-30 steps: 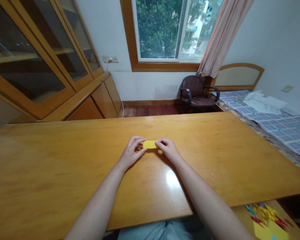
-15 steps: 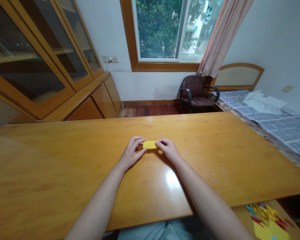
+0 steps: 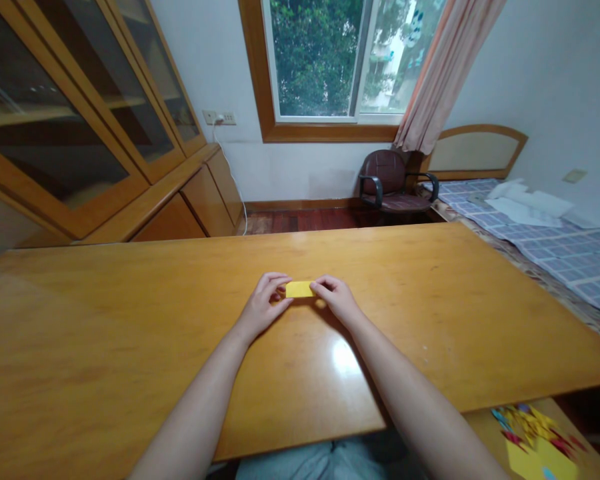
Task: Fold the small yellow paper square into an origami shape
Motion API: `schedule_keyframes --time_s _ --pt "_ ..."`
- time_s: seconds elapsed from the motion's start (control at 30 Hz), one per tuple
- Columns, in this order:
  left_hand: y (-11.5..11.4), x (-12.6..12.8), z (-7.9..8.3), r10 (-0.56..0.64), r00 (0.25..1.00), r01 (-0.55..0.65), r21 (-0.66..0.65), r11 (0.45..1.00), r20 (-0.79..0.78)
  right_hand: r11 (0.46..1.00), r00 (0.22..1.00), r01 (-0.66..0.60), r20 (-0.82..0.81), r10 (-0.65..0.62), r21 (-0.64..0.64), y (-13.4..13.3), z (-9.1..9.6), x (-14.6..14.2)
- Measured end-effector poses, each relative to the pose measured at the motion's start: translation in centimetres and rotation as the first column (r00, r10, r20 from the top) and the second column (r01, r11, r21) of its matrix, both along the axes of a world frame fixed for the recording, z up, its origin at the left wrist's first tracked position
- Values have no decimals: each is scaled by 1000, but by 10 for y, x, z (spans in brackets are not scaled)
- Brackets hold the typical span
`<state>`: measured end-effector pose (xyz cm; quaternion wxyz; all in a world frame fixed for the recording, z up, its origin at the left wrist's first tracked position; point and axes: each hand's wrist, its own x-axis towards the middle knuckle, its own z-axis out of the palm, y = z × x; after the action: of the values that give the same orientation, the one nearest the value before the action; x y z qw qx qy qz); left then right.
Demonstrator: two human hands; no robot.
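Observation:
Over the middle of the wooden table (image 3: 130, 320) is a small yellow rectangle of folded paper (image 3: 299, 289), its long side running left to right. My right hand (image 3: 336, 297) pinches its right end, thumb on top and fingers behind. At the left end, my left hand (image 3: 266, 303) curves round the paper, with thumb and forefinger at its lower and upper corners. The remaining left fingers curl behind and are partly hidden. A shadow lies on the tabletop just below the paper.
At lower right, an open drawer (image 3: 485, 433) holds yellow sheets (image 3: 543, 460) and a pile of colourful folded paper pieces (image 3: 527, 423). A glass-door cabinet (image 3: 80, 220) stands left, an armchair (image 3: 387, 180) beyond the table, and a bed (image 3: 555, 247) to the right.

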<state>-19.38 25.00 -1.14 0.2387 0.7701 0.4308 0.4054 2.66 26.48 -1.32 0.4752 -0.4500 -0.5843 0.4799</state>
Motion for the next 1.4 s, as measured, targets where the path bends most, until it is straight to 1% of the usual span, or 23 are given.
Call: schedule_keyframes --time_s 0.23,0.43,0.67,0.8,0.9,1.0,1.17,1.27,1.4 --pt "1 0 -2 -5 1000 4 17 1000 11 1000 1000 0 -1 0 -6 1 -3 -1" --pt "0 0 3 -9 1000 9 10 1000 14 1000 1000 -5 26 4 17 1 -3 0" --pt "-1 0 8 42 995 -44 -28 999 -94 991 991 -67 123 53 115 0 -3 -1" --pt "-1 0 8 61 992 -65 -33 997 -106 980 979 -104 191 71 169 0 -2 -1" --pt "-1 0 9 71 993 -72 -14 997 -93 969 971 -118 230 66 218 -2 0 -2" --pt "-1 0 8 43 994 -41 22 999 -104 947 960 -127 277 43 295 -5 2 -4" --pt "1 -1 5 -5 991 17 91 996 -132 873 914 -163 404 -42 460 -7 2 -7" --pt "1 -1 5 3 992 11 110 994 -130 858 893 -160 442 -85 487 -6 0 -7" --pt "1 -1 6 9 996 3 132 991 -93 867 880 -167 468 -84 470 -6 -1 -6"
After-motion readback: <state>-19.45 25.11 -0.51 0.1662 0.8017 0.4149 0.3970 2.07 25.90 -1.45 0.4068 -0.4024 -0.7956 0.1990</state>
